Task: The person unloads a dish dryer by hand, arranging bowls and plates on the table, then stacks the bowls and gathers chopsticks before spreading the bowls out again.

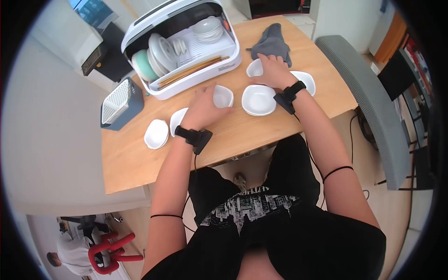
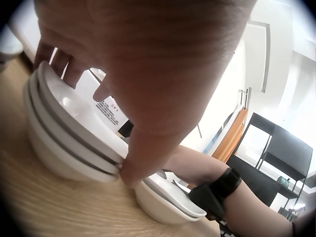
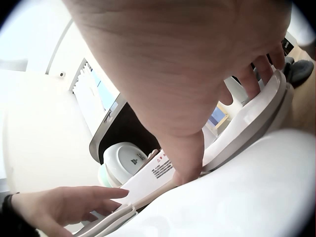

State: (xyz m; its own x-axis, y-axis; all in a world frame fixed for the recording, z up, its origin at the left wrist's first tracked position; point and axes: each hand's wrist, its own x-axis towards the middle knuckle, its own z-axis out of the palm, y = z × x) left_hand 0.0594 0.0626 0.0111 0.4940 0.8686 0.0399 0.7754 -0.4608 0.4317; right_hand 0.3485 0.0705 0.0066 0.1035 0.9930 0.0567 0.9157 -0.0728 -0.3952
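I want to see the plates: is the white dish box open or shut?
Open. In the head view, the white dish box has its lid raised, and plates and chopsticks show uncovered inside.

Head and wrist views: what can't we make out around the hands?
Head: left side of the left-hand stack, hidden by the left hand.
Head: right side of the right-hand bowls, hidden by the right hand.
Head: part of the far-right bowl, behind right hand and wrist.
Right wrist: near bowl, blurred, cut off by bottom edge.
Both wrists: label wording, too small.
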